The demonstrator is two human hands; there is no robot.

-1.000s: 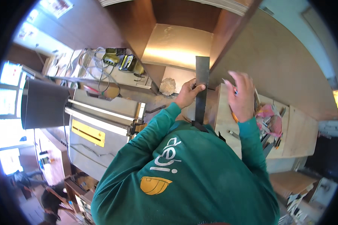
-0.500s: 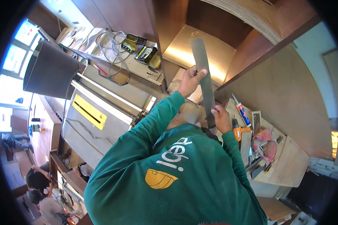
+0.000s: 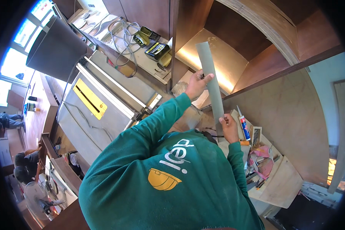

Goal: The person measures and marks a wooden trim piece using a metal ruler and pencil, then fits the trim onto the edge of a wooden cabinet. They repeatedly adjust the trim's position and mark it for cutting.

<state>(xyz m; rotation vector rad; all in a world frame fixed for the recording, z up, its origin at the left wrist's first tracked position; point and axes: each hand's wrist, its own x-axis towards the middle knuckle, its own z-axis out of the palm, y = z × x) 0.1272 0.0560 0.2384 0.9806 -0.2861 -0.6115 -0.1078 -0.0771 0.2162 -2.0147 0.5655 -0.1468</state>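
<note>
A long, thin grey strip [image 3: 212,76], flat and straight-edged, is held up before me at a slight tilt. My left hand [image 3: 197,85] pinches its left edge around the middle, thumb lying on the face. Near the strip's lower end, my right hand [image 3: 230,128] is closed on the right edge with the thumb on top. What the strip is made of I cannot tell. Just right of my right hand lies a sealant cartridge [image 3: 244,128] with a white nozzle. An orange tool part [image 3: 244,143] shows beneath that hand, mostly covered.
A table saw [image 3: 117,115] with a yellow insert [image 3: 89,99] stands at left. Coiled cable [image 3: 120,36] and a black-yellow case [image 3: 157,50] lie on the bench behind it. An open cabinet [image 3: 222,50] is ahead. Right, a pink bag [image 3: 262,161] sits among tools. Lower left, a person [image 3: 25,166] bends near a fan [image 3: 36,197].
Both hands keep hold of the strip, whose face now looks lighter as its angle changes slightly. The surroundings have shifted in view. My right hand now covers more of the orange tool.
</note>
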